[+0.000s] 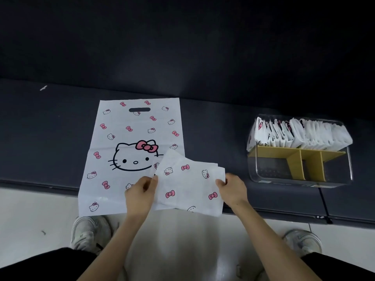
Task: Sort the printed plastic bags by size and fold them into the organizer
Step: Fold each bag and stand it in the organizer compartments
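A large white plastic bag (129, 138) printed with a cat face and pink bows lies flat on the dark surface, its handle slot at the far end. A folded white printed bag (188, 185) overlaps its near right corner. My left hand (140, 193) pinches the folded bag's left edge. On the opposite side, my right hand (233, 189) pinches its right edge. A clear organizer (300, 171) with tan dividers stands at the right, its far compartments packed with folded white bags (300, 134).
The dark padded surface (50, 128) runs left to right, and its near edge meets a pale tiled floor (30, 209). My two shoes and dark trouser legs show at the bottom. A black strap hangs below the organizer.
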Motion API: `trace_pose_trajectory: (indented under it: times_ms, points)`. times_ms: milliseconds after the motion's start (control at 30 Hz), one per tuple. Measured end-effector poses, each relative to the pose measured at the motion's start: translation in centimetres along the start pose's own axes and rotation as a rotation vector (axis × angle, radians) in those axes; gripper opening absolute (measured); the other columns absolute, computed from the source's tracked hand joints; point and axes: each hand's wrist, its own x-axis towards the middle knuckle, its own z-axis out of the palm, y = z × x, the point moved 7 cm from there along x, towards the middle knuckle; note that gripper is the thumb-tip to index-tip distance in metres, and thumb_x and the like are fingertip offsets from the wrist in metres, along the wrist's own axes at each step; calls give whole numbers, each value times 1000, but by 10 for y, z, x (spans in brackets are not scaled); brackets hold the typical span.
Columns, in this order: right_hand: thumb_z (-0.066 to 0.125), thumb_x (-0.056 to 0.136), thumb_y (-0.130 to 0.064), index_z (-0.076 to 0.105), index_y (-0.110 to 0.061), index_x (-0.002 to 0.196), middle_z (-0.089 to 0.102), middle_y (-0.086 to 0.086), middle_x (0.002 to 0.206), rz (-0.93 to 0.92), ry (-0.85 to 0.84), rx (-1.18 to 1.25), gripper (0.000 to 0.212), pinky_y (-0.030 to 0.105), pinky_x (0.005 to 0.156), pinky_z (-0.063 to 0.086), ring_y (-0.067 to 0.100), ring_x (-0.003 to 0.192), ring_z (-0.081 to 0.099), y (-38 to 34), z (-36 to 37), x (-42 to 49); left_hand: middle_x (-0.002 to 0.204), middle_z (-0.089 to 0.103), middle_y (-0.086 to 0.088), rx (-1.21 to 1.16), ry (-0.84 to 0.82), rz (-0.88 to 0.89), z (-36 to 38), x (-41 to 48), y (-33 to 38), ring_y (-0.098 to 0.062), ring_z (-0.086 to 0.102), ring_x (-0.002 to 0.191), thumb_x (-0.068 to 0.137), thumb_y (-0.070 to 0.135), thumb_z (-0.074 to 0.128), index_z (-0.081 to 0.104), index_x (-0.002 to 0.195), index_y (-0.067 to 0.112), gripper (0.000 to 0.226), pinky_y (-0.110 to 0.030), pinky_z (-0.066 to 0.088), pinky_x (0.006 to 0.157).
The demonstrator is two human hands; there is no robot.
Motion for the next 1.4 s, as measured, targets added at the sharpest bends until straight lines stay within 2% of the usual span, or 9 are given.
trace_pose_trajectory:
  times_ms: [167, 367, 467, 600, 767, 1000, 1167, 1300, 1400]
  points:
    - [51, 95, -22, 56, -7, 87, 58, 6, 86, -18, 7, -92, 18, 30, 68, 37, 25, 85, 54, -6, 1, 2, 48, 51, -3, -205, -147, -56, -8, -3, -7, -11, 43, 47, 93, 25, 58, 47, 60, -3, 46, -23, 33, 53]
    - [51, 93, -21, 49, -10, 74, 55, 3, 74, -9, 14, -118, 22, 29, 60, 34, 23, 72, 50, -11, 2, 4, 51, 42, 1, -280, -173, -65, -10, -6, -6, -9, 39, 48, 95, 27, 55, 43, 61, 5, 43, -21, 31, 51]
    - [49, 93, -16, 48, -9, 75, 51, -1, 66, -87, 116, 83, 19, 29, 56, 35, 19, 64, 49, -25, -5, 0, 52, 36, 5, -237, -178, -27, -7, 1, 6, -12, 34, 49, 98, 29, 49, 38, 64, 11, 40, -20, 29, 48]
    - [49, 93, -14, 59, -13, 97, 64, -1, 86, -44, -25, 424, 11, 34, 72, 51, 17, 76, 60, -28, 13, 3, 59, 38, 1, -200, -147, -20, -2, 12, 11, -17, 34, 57, 98, 29, 48, 46, 72, 6, 35, -30, 29, 52]
    - [47, 94, -19, 59, -19, 103, 65, -3, 94, 12, -19, 380, 15, 30, 75, 47, 18, 88, 60, -18, 23, 11, 64, 45, -3, -201, -3, -12, -11, 12, 0, -17, 36, 60, 98, 25, 48, 48, 74, 0, 35, -24, 31, 54]
    - [47, 94, -23, 60, -13, 101, 64, 3, 89, 9, -44, 292, 18, 28, 66, 43, 20, 79, 58, -17, 26, 19, 42, 33, 3, 284, 138, 281, -13, 6, -12, -30, 35, 43, 93, 33, 45, 47, 63, 8, 39, -28, 25, 51]
    - [50, 90, -24, 53, -16, 74, 52, -2, 65, 36, -59, 277, 18, 27, 60, 39, 17, 62, 48, -19, 26, 25, 39, 44, 1, 618, 205, 452, -7, -2, -11, -25, 40, 34, 90, 31, 42, 52, 66, 9, 35, -30, 31, 56]
    - [50, 87, -25, 52, -16, 69, 58, 0, 65, 61, -58, 219, 20, 27, 59, 40, 19, 61, 53, -23, 26, 26, 59, 53, -7, 742, 252, 481, -5, -13, -4, -27, 50, 50, 85, 20, 42, 59, 91, 5, 23, -37, 34, 63]
    - [48, 87, -23, 57, -12, 75, 67, 8, 74, 50, -66, 189, 18, 29, 61, 43, 22, 64, 56, -27, 27, 25, 89, 58, -15, 682, 264, 605, 0, -15, 18, -34, 54, 77, 70, 7, 32, 59, 107, 4, 46, -43, 32, 83]
